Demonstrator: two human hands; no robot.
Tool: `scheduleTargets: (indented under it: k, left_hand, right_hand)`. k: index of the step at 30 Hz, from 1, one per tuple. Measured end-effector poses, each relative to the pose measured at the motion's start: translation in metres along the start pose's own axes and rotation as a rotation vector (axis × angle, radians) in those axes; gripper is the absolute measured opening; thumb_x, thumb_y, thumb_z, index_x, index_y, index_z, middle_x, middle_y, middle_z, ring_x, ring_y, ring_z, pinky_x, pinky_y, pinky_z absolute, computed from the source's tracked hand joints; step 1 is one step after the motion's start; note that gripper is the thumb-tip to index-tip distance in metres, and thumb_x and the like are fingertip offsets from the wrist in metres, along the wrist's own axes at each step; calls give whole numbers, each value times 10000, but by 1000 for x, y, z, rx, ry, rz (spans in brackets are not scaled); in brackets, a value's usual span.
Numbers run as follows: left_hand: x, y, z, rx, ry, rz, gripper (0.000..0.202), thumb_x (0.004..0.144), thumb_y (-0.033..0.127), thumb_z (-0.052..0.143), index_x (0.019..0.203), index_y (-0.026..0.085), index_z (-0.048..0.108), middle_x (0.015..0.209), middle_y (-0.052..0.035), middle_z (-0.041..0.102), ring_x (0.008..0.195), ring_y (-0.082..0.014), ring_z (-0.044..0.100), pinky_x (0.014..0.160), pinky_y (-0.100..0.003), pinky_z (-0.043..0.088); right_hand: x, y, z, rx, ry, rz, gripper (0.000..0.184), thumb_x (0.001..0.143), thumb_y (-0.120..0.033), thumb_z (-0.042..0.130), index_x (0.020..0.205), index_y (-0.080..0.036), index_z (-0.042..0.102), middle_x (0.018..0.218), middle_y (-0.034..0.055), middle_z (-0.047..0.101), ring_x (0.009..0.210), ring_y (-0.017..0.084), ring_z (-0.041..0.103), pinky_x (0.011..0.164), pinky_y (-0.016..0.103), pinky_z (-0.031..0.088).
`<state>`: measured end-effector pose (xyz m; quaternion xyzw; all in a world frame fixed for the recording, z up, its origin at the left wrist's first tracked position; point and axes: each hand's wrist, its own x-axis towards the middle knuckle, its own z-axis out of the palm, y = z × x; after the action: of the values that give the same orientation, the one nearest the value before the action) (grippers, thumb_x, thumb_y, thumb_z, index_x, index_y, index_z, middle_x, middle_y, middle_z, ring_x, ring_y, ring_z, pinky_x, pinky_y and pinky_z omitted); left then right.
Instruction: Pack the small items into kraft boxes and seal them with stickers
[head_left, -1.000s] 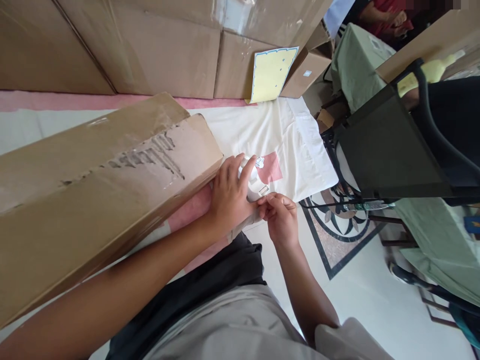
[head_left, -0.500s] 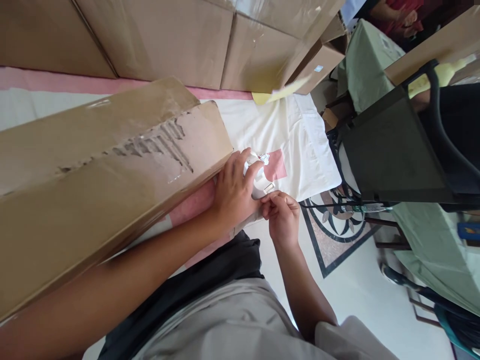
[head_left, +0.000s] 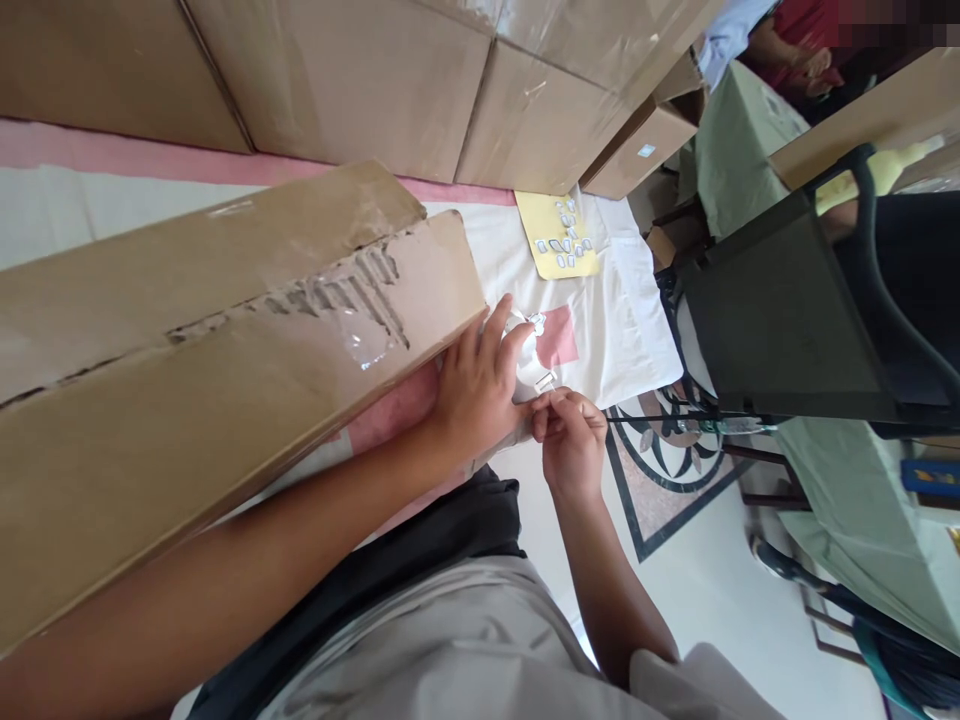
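Observation:
My left hand point(head_left: 484, 390) lies palm down with its fingers spread, on and beside a white rounded piece point(head_left: 526, 362) that it partly covers. Its thumb reaches toward my right hand point(head_left: 574, 430), whose fingers are pinched together. What is between those fingertips is too small to make out. Just above them shows a small white label point(head_left: 545, 382) with a darker rectangle. Small white bits point(head_left: 537, 322) lie at the piece's far side, by a pink patch point(head_left: 556, 336) of the cloth.
A long brown cardboard box point(head_left: 247, 400) lies on the left, close beside my left hand. Taped cartons point(head_left: 360, 90) line the back. A yellow sheet point(head_left: 532, 215) carries several small white stickers. Right of the table edge stands a dark chair point(head_left: 795, 310); a person point(head_left: 795, 50) is beyond.
The yellow sheet's raised part has come down, so its stickers now show. The small label is more tilted. My view has shifted slightly; both hands remain at the white piece.

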<state>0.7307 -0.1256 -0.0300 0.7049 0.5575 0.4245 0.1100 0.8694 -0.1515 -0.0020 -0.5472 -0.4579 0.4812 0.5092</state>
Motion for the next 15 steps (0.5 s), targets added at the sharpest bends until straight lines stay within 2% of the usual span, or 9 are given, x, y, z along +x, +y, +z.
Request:
scheduleTargets:
  k: [6, 15]
  left_hand:
    - [0, -3, 0, 0, 5, 58, 681, 908, 491, 632, 1438, 124, 413, 1601, -217, 416, 1474, -423, 366, 1152, -548, 366]
    - [0, -1, -3, 13, 4, 42, 645, 908, 463, 638, 1421, 134, 430, 1581, -210, 448, 1455, -415, 403, 1113, -530, 402]
  right_hand:
    - [1, -7, -2, 54, -32, 37, 470, 855, -244, 676, 504, -195, 367, 703, -6, 657, 469, 87, 455, 522, 308, 369]
    - [-1, -9, -2, 15, -22, 11, 451, 861, -213, 683, 485, -198, 434, 708, 5, 674, 496, 99, 483, 525, 309, 366]
